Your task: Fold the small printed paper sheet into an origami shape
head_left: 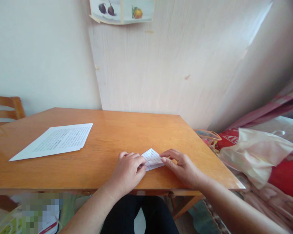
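Note:
A small folded piece of printed paper (151, 158) lies on the wooden table (127, 130) near its front edge, its pointed top facing away from me. My left hand (130, 169) is closed at the paper's left side, with the fingers curled and the thumb against its edge. On the other side, my right hand (182, 165) pinches the paper's right corner between thumb and fingers. Parts of both side edges are hidden under my fingers.
Printed white sheets (61, 139) lie on the table's left part. A wooden chair (18, 107) stands at the far left. White and red bags (256, 156) sit beyond the table's right edge. A wall panel rises behind the table.

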`<action>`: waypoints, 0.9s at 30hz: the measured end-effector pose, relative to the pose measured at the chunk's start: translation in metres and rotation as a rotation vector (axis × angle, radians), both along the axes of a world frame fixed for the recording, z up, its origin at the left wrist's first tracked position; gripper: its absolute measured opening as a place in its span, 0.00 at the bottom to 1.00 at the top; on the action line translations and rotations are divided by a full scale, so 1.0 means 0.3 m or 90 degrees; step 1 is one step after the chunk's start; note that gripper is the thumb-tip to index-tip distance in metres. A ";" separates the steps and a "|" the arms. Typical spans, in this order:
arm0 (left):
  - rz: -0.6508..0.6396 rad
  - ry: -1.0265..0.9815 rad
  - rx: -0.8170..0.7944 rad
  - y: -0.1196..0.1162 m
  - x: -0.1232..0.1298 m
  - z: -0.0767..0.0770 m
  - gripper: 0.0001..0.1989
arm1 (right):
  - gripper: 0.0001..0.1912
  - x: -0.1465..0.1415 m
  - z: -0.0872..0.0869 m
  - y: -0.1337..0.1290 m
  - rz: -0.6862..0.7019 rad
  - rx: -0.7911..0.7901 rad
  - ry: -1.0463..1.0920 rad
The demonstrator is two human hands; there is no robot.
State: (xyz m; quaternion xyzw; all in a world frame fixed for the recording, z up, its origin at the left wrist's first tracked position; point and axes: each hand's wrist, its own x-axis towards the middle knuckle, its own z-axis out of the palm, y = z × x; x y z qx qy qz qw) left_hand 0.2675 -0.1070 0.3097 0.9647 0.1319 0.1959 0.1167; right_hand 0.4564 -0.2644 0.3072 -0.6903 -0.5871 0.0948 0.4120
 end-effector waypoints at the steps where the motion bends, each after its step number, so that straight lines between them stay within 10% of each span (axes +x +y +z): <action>1: 0.020 -0.001 -0.006 0.004 0.000 -0.001 0.08 | 0.14 0.017 -0.009 -0.002 -0.053 0.015 0.025; 5: 0.056 0.007 -0.019 0.014 -0.003 0.002 0.08 | 0.13 0.080 -0.045 -0.012 -0.150 -0.008 0.079; 27: 0.012 0.023 -0.054 0.030 -0.007 0.009 0.04 | 0.08 0.039 -0.015 -0.001 -0.024 -0.069 -0.073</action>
